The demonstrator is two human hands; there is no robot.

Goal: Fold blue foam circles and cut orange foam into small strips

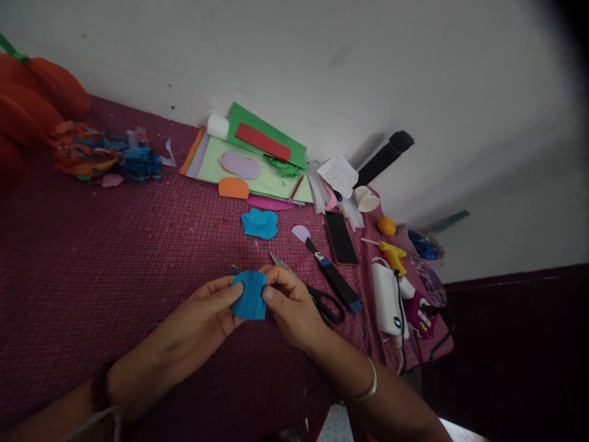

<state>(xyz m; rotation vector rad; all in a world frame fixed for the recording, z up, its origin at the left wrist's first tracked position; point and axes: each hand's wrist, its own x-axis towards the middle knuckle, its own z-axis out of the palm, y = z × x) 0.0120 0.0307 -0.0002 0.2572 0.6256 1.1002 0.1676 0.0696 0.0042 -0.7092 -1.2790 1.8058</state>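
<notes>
A blue paper piece (251, 297) with a rounded left end and fold creases down its right half is held between both hands above the cloth. My left hand (214, 304) pinches its rounded side with the thumb on top. At the creased side, my right hand (289, 301) grips the edge between thumb and fingers. Just beyond lies a small stack of blue paper cutouts (259, 223). Scissors (324, 302) rest beside my right hand, their blades partly hidden behind it. A blue-and-black handled tool (338, 282) lies to their right, near a lilac half-round cutout (301, 232).
Coloured paper sheets (202, 161) with cutouts lie against the wall. Crumpled paper scraps (105, 153) and an orange paper pumpkin (50, 89) are on the left. To the right are a phone (341, 238), a yellow glue gun (393, 255), a white corded device (388, 298) and an orange fruit (386, 226).
</notes>
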